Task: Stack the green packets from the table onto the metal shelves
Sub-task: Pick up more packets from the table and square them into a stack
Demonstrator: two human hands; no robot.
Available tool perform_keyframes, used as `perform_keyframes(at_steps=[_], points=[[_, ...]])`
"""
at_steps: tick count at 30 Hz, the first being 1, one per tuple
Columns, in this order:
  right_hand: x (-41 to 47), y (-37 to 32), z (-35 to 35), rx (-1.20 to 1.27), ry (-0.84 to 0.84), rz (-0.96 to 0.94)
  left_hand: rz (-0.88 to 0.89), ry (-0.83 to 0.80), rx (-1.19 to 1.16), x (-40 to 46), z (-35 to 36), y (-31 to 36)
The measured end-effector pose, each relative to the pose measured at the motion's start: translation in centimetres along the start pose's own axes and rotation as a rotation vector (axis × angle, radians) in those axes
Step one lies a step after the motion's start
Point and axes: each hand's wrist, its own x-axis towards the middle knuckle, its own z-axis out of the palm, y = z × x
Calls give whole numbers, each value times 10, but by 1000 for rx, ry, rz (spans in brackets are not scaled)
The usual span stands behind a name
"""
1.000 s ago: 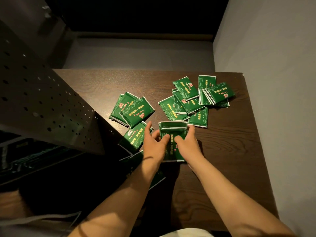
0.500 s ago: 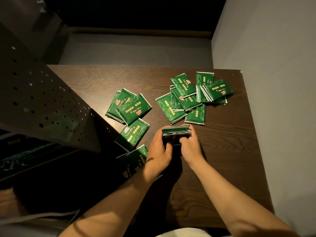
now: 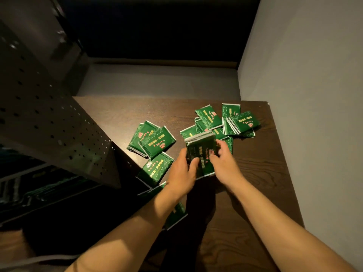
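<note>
Dark wood table point(image 3: 245, 203), grey wall along its right edge; perforated metal shelf point(image 3: 49, 124) at its left edge. Item: bundle point(image 3: 200, 152) of green packets, mid-table, lifted and tilted. Left hand point(image 3: 181, 173) grips its left side, thumb on the face; right hand point(image 3: 225, 165) grips the right side. Loose packets point(image 3: 241, 120) lie toward the far right corner, a pile point(image 3: 151, 140) near the shelf. Risk: slick packets could fan out and slip if either grip eases during transfer. Bundle count probably several; blurred.
</note>
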Motion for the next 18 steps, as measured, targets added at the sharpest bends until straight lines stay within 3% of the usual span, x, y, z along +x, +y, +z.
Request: perform_keyframes(at_steps=[9, 15, 18], points=[[-32, -154, -36, 126, -137, -331, 237, 162, -345, -11, -93, 123], [-81, -288, -36, 147, -196, -634, 520, 420, -269, -35, -179, 222], [-113, -356, -35, 227, -309, -762, 680, 569, -231, -63, -223, 277]])
